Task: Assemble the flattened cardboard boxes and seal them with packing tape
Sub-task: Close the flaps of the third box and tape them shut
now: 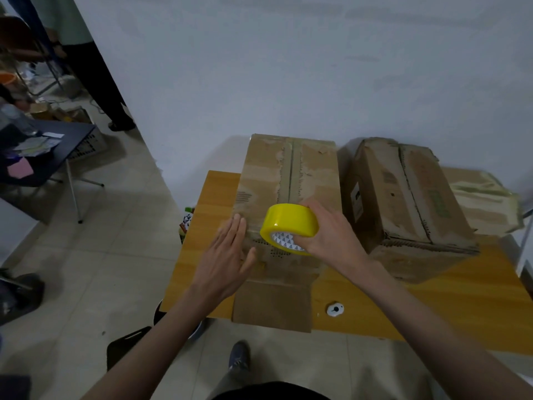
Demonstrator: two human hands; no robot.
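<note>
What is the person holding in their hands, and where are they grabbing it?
The right hand grips the yellow tape roll around its outer rim. The left hand holds nothing; its straight fingers lie against the near box.

We see our left hand (pixel 227 252) smeared by motion blur. Our right fingers (pixel 313 209) hide the tape roll's (pixel 290 226) far side. Right of them, the surface (pixel 461 307) runs out of frame.
</note>
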